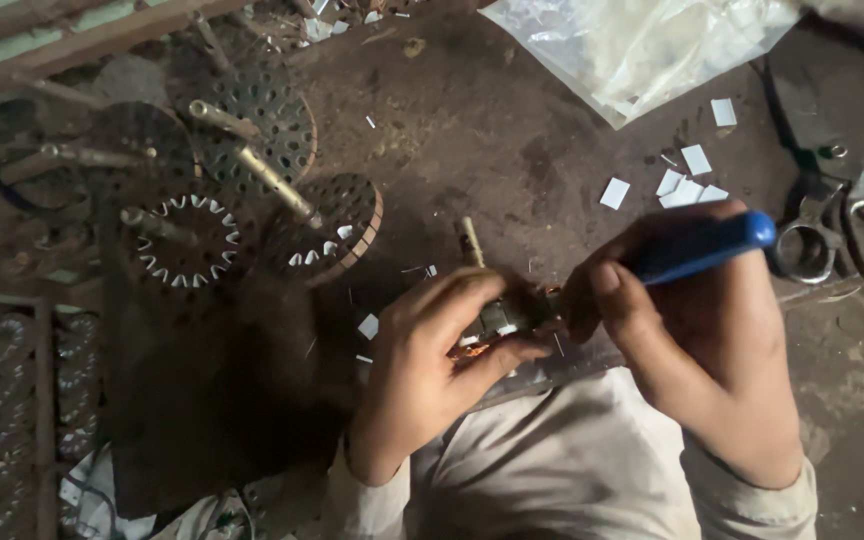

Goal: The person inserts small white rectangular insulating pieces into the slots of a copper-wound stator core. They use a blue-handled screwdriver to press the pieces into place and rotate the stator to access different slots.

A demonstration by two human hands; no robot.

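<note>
While our left hand point(432, 350) pinches a small motor rotor point(500, 318) at centre frame, our right hand point(672, 310) fingers clamp a blue-handled tool point(707, 246).

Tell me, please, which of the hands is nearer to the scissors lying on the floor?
Right. The right hand, holding a blue-handled tool, sits just beside the scissors; the left hand grips a small motor part farther away.

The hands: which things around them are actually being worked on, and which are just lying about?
In hand:
- small rotor, held in the left hand
- blue-handled tool, gripped in the right hand, tip at the rotor

Lying about:
- rotors on shafts, upper left
- scissors, right
- white paper slips
- plastic bag, top
</note>
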